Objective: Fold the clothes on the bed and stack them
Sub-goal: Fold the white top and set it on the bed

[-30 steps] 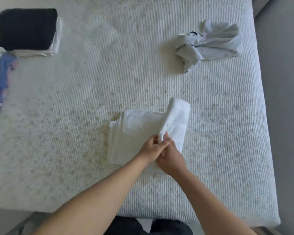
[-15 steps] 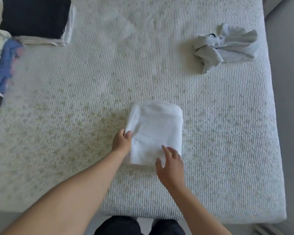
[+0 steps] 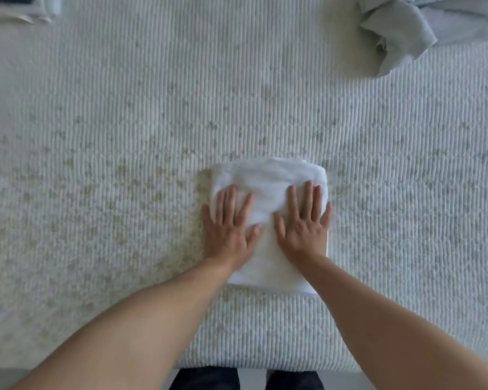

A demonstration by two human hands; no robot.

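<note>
Folded white garment [image 3: 268, 187]: lies flat on the bed [image 3: 124, 136], near the bed's front edge and a little right of its middle; a compact rectangle with a rounded fold at its far end.
Left hand [image 3: 228, 228]: flat, palm down, fingers straight and slightly spread, pressing on the left half of the folded white garment; its little finger lies off the garment's left edge, over the bed.
Right hand [image 3: 304, 223]: flat, palm down, fingers straight and close together, pressing on the right half of the folded white garment; its little finger runs along the garment's right edge.
Hands to each other: side by side, apart, with a strip of the garment showing between them.
Crumpled grey garment [image 3: 406, 32]: unfolded, on the bed well beyond the folded white garment and to its right, cut off by the top edge of the view.
Stack [image 3: 26, 9]: only a corner shows, far beyond the folded white garment and to its left; blurred, its contents cannot be told.
</note>
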